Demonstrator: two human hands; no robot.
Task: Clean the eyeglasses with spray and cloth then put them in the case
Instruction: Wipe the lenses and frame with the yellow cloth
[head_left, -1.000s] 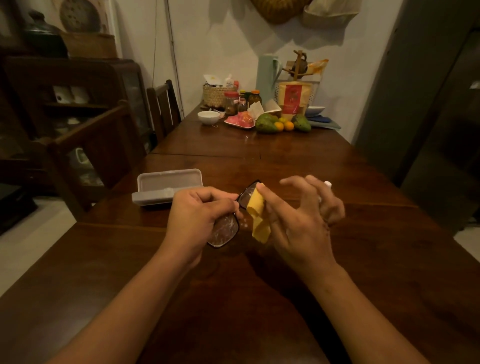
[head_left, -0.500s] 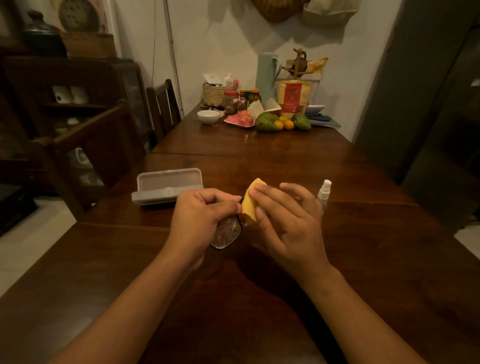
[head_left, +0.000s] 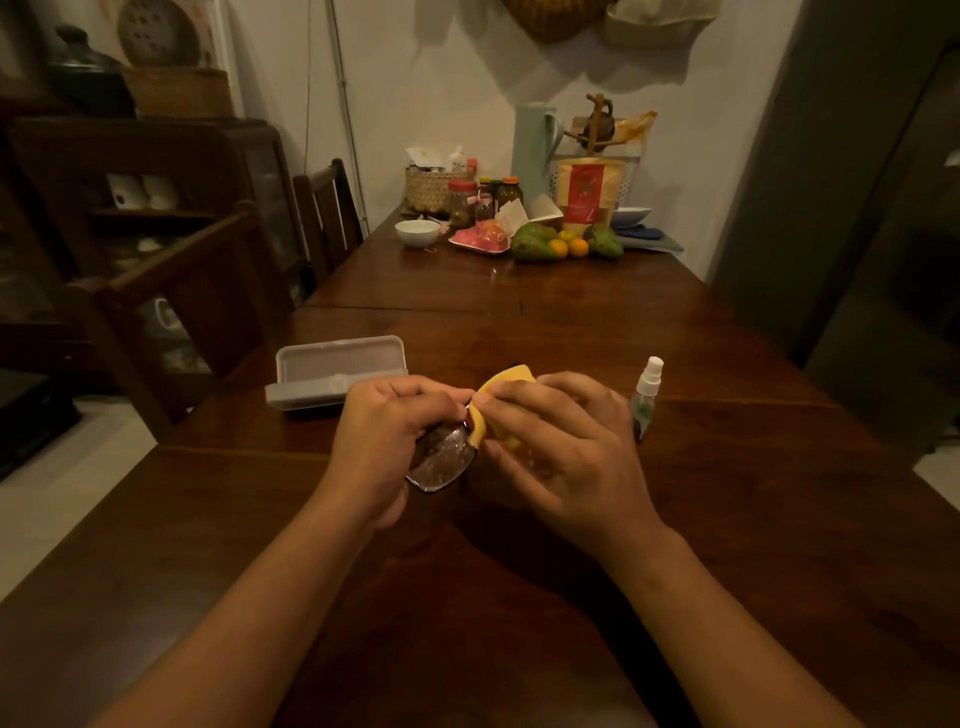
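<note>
Head view, the only one. A person sits at a long dark wooden table (head_left: 519, 613) with both forearms out over it.

Left hand (head_left: 387, 441): fingers curled round the eyeglasses (head_left: 441, 462), gripping the frame near its middle. One lens shows below the knuckles, tilted toward the wearer and speckled, probably with spray droplets. Judged purpose: a steady anchor held just above the tabletop, so the other hand has something to work against.

Right hand (head_left: 563, 452): thumb and fingers pinch the yellow cloth (head_left: 501, 387), which is folded over the second lens. That lens is hidden under cloth and fingers. Pinching both faces at once would wipe front and back together.

Spray bottle (head_left: 648, 395): upright, just beside the right hand, untouched. Likely set within reach for a second dose.

Case (head_left: 335, 371): grey, lid open, lying beyond the left hand and apart from it. Probably open so the glasses can go straight in.

Far end of table: white bowl (head_left: 417, 232), fruit (head_left: 561, 244), jars. Well apart, not involved.

Step judged: wiping stage; the visible lens is not yet dried, casing not yet begun
</note>
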